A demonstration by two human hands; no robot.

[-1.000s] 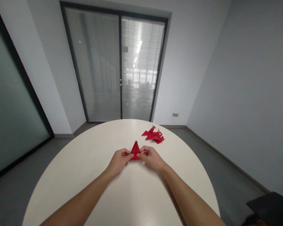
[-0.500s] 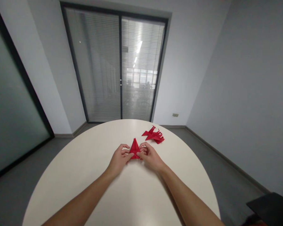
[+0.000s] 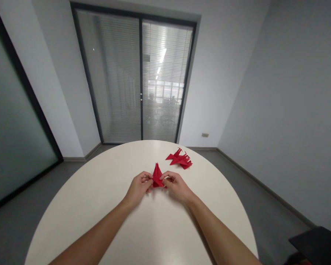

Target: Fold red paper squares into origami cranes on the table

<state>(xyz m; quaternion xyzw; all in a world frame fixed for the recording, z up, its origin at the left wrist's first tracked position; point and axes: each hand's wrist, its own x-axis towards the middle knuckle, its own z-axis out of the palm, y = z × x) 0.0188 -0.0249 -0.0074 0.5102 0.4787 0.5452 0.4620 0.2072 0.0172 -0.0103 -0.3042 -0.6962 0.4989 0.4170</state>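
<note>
A piece of folded red origami paper (image 3: 157, 177) is between my two hands over the middle of the round table, its narrow point directed away from me. My left hand (image 3: 140, 185) pinches its left edge between thumb and fingers. On the opposite edge, my right hand (image 3: 175, 183) grips the paper with its fingers curled. The near part of the paper looks partly opened out; its finer creases are too small to make out. Just beyond my right hand lie several folded red paper cranes (image 3: 180, 159), bunched together and overlapping.
The round, cream-coloured table (image 3: 99, 206) reaches from under my forearms to near a glass door with blinds (image 3: 140, 81). Plain walls stand on both sides. A dark flat object (image 3: 317, 241) juts in at the lower right, beyond the table edge.
The red paper has gone from a flat triangle to a narrower shape with its lower layers spread. My thumbs have moved from its face to its sides. The cranes have stayed put.
</note>
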